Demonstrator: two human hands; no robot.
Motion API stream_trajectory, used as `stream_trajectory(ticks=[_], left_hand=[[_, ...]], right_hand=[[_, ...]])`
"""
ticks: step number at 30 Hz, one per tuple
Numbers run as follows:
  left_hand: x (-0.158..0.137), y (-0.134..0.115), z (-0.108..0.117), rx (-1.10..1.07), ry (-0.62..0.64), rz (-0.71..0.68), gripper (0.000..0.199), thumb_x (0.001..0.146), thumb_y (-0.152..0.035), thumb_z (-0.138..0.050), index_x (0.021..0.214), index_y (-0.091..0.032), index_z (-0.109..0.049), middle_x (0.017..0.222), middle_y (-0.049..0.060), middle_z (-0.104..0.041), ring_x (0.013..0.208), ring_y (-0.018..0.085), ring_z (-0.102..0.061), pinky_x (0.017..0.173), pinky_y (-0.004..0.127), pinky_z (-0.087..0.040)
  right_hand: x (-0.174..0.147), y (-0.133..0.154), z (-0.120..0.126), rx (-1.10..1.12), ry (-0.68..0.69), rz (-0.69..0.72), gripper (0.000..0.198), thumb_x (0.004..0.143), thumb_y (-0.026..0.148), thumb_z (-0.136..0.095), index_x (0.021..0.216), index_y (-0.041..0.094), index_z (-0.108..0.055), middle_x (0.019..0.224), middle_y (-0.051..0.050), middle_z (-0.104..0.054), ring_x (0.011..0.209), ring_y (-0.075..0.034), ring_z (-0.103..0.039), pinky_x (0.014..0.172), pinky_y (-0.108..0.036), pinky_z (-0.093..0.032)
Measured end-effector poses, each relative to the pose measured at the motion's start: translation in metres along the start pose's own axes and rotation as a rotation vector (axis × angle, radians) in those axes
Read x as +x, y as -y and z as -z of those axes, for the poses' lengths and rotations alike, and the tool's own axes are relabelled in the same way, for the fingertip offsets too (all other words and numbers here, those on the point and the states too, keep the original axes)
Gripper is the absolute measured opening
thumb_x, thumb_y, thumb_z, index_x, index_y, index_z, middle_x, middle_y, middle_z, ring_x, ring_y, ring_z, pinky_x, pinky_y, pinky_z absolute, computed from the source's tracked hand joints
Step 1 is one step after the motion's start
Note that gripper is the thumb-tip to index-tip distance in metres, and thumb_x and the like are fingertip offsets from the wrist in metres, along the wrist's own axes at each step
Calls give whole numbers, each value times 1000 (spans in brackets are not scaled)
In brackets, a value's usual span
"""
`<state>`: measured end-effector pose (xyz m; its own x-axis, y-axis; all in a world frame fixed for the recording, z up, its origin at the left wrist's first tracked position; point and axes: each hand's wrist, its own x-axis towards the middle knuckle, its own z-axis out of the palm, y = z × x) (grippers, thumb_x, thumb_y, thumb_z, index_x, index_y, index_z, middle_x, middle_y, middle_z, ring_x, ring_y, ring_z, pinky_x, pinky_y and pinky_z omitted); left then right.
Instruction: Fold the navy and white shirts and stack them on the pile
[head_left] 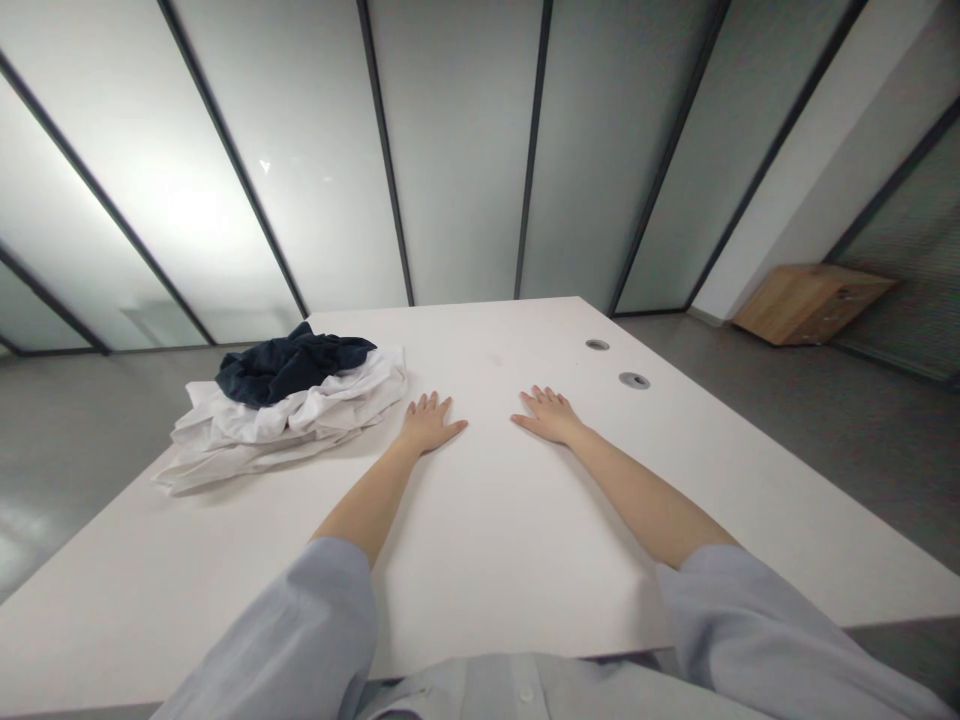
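Both hands lay flat, palms down, on the white surface, well out in front of the person. The left hand rested with its fingers spread a little and pointing away, the thumb angled out to the right; it held nothing. The right hand lay the same way, fingers loosely fanned, thumb pointing left, also holding nothing. A bare strip of surface separated the two hands.

Just left of the left hand sat a heap of clothes: a crumpled white garment spread along the surface, its nearest edge close beside the left hand, though whether they touched could not be told. A dark navy garment was bunched on top of the white one, toward the far side of the heap.

Two round cable holes were set in the surface beyond the right hand. Pale blue sleeves covered the upper arms. A wooden cabinet stood on the floor at the far right, against frosted glass walls.
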<state>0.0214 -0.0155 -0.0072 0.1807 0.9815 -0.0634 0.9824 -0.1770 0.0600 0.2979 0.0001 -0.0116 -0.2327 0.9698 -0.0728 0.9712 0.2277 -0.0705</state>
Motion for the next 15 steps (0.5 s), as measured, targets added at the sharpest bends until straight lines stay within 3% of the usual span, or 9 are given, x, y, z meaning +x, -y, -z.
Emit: stream_trajectory(ticks=[15], left_hand=[[0,0,0,9,0,2,84,85,-77,-23,151,-24,-29,160,12,-18,146,33,-16,116,51,-17]], right_hand=[[0,0,1,15,9,-3,85,86,75,-24,152,22,-29,160,-14,-19,146,-35,-15,115,-51,-15]])
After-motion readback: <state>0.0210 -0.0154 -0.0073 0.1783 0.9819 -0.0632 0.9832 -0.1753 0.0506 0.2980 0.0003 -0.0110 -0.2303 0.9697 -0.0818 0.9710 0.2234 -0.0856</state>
